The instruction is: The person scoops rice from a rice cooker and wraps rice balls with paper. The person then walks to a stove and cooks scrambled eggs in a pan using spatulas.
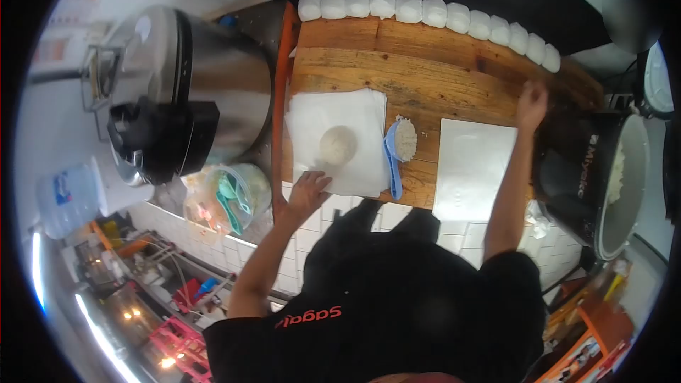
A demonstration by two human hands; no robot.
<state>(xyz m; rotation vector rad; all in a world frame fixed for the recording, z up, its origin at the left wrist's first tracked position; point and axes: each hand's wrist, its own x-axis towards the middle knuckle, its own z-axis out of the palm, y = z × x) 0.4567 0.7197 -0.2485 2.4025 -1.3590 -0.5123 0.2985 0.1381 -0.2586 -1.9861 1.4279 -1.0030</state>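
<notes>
My left hand (pixel 310 191) rests at the lower edge of a stack of white wrapping paper (pixel 369 110), fingers stretched over the sheets. On top of that stack sits a rounded mound of rice (pixel 338 145). Just right of the paper lies a blue scoop (pixel 394 170) heaped with rice (pixel 406 140), its handle toward me. My right hand (pixel 532 104) is raised over the right side of the wooden table, above a second sheet of white paper (pixel 474 163). Its fingers look curled but blurred, and I cannot see anything in them.
White wrapped packets (pixel 409 8) line the table's far edge. At right stands a black rice cooker (pixel 585 177) with rice inside. A large steel pot (pixel 227 78) is at left, near a clear tub (pixel 257 183) with green spoons (pixel 230 202). The wooden table (pixel 425 60) has an orange left edge.
</notes>
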